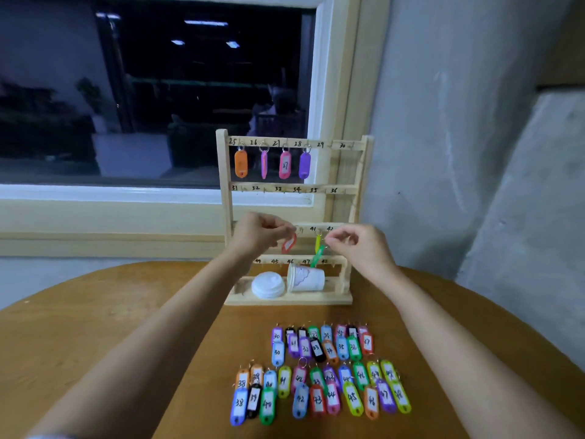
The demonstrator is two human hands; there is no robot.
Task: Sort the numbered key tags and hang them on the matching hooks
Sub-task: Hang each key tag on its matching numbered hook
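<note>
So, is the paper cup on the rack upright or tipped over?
Tipped: the paper cup lies on its side on the rack base, rim toward the white lid.

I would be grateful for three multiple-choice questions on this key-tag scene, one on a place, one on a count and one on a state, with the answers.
1. Where is the white paper cup?
A. upright on the window sill
B. on its side on the base of the wooden rack
C. hung from a hook

2. How many plastic key tags hang from the rack's top rail?
A. two
B. four
C. six

3. What is the left hand doing?
A. lying flat and empty
B. gripping the cup
C. pinching a red key tag at the third rail

Answers:
1 B: the cup lies tipped over on the base beside the white lids.
2 B: one orange, two pink and one purple tag hang under 25 to 28.
3 C: its curled fingers hold the red tag by its top end.
</note>
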